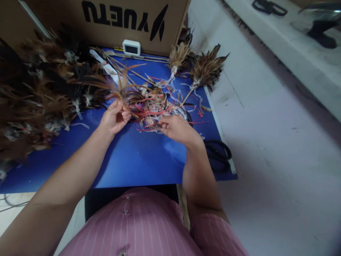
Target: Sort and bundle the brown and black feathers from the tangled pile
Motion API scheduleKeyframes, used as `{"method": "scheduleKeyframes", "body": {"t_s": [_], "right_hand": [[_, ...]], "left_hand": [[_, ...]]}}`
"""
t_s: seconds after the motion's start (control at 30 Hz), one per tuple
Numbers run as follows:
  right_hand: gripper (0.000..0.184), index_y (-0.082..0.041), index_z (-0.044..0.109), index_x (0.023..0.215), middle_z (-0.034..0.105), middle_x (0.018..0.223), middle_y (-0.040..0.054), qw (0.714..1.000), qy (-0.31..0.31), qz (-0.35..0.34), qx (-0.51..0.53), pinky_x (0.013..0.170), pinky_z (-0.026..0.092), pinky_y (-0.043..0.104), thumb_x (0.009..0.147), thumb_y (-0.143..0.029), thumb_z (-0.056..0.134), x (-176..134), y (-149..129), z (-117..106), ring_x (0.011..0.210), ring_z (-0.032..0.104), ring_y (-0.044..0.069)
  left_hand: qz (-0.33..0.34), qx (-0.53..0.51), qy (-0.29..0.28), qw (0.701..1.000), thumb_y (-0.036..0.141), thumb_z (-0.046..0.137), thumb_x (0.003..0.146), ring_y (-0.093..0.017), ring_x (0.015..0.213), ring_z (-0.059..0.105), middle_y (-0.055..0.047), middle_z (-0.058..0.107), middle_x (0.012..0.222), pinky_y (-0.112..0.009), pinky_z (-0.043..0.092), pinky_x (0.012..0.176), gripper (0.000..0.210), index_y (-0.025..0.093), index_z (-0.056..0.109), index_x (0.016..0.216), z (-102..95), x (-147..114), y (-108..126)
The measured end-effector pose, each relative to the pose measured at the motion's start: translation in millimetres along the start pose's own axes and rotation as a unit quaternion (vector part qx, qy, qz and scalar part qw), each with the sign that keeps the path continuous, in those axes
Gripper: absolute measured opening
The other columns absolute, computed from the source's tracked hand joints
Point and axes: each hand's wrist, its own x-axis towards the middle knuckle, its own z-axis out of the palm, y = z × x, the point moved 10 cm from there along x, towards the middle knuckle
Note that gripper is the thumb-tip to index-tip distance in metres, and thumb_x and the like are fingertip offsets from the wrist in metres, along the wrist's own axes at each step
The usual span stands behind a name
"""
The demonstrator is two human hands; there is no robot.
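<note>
My left hand (115,116) is closed around the base of a small bunch of long brown feathers (121,87), whose tips fan upward and to the left. A little to the right, my right hand (177,128) is pinched together at the near edge of a tangled heap; whatever sits between its fingertips is too small to make out. That heap mixes red and clear plastic strings (157,108) with loose feathers. It lies on the blue tabletop (138,156), just beyond and between both hands.
Bundled brown feathers (50,96) are piled along the left side. Two feather dusters (209,67) lean at the back right, near thin sticks (154,59). A small white digital device (131,48) stands before a cardboard box (119,30). Black-handled scissors (218,154) lie near the right edge, beside the wall.
</note>
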Motion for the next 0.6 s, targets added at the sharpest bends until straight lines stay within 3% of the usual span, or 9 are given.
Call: {"method": "scheduleKeyframes", "body": {"t_s": [0.17, 0.37, 0.6], "right_hand": [[0.02, -0.017, 0.068, 0.071, 0.059, 0.063, -0.0005, 0.999, 0.028, 0.012, 0.044, 0.062, 0.033, 0.026, 0.07, -0.006, 0.052, -3, 11, -11, 0.061, 0.051, 0.012], [0.011, -0.017, 0.066, 0.07, 0.061, 0.078, 0.0015, 0.989, 0.102, -0.022, 0.105, 0.068, 0.038, 0.027, 0.067, -0.009, 0.058, -5, 12, -28, 0.069, 0.052, 0.012], [0.003, -0.017, 0.059, 0.069, 0.053, 0.062, -0.0041, 0.97, 0.096, 0.009, 0.223, 0.056, 0.035, 0.023, 0.071, -0.015, 0.061, -3, 16, -23, 0.056, 0.045, 0.008]], "left_hand": [[-0.003, 0.003, -0.005, 1.0, 0.013, 0.064, 0.084, -0.002, 0.04, 0.044, 0.005, 0.05, 0.05, -0.012, 0.035, 0.041, 0.031, 0.014, 0.048, 0.058, 0.4, 1, -1], [-0.004, 0.011, 0.003, 1.0, 0.014, 0.068, 0.081, -0.001, 0.041, 0.043, 0.006, 0.049, 0.05, -0.011, 0.036, 0.042, 0.031, 0.015, 0.047, 0.059, -1.8, 1, -2], [-0.008, 0.017, -0.038, 0.999, 0.013, 0.073, 0.074, -0.003, 0.043, 0.045, 0.005, 0.049, 0.051, -0.012, 0.038, 0.042, 0.026, 0.015, 0.052, 0.06, 3.8, 0, -4]]}}
